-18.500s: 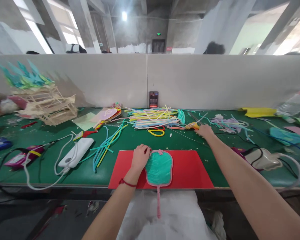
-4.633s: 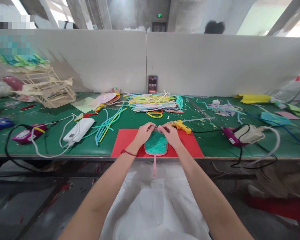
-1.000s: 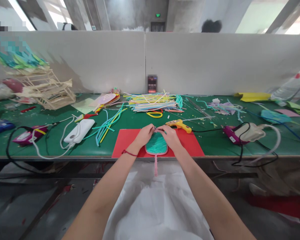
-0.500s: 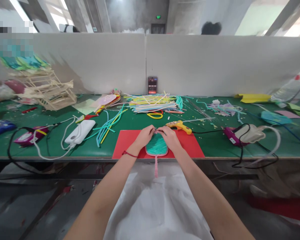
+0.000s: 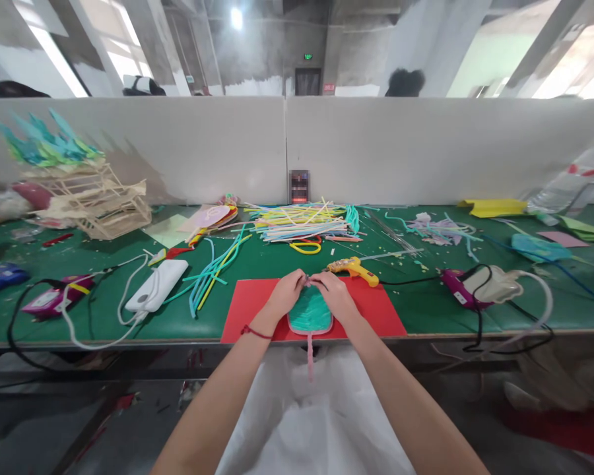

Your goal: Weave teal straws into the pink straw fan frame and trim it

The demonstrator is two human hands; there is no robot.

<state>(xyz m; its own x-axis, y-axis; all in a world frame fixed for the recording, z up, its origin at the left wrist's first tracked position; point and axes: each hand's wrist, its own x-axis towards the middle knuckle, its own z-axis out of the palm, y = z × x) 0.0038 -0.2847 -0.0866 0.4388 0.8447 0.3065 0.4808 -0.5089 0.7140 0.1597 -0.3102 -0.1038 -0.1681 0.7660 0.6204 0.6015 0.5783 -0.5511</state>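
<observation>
A small fan-shaped piece [image 5: 310, 315] lies on a red sheet [image 5: 376, 310] at the table's front edge. Its middle is teal and looks fuzzy, like pipe cleaner; a pale pink rim runs round it, and a pink stem [image 5: 310, 359] hangs over the edge towards me. My left hand [image 5: 288, 291], with a red cord on the wrist, pinches the piece's far end. From the other side my right hand [image 5: 330, 290] pinches the same end, fingertips almost meeting the left ones. Something small and pink shows between them. A yellow glue gun [image 5: 359, 269] rests just beyond my right hand.
Behind the sheet lie a heap of coloured pipe cleaners [image 5: 301, 221] and yellow-handled scissors [image 5: 305, 248]. To the left are a white power bank [image 5: 157, 285], cables and a wooden stick model [image 5: 106, 204]. A purple device [image 5: 458, 288] with cords sits right. A phone [image 5: 299, 187] leans on the partition.
My view has tilted up, so the whole table sits lower in the picture. Both hands keep their pinch at the piece's far end, with only slight finger movement.
</observation>
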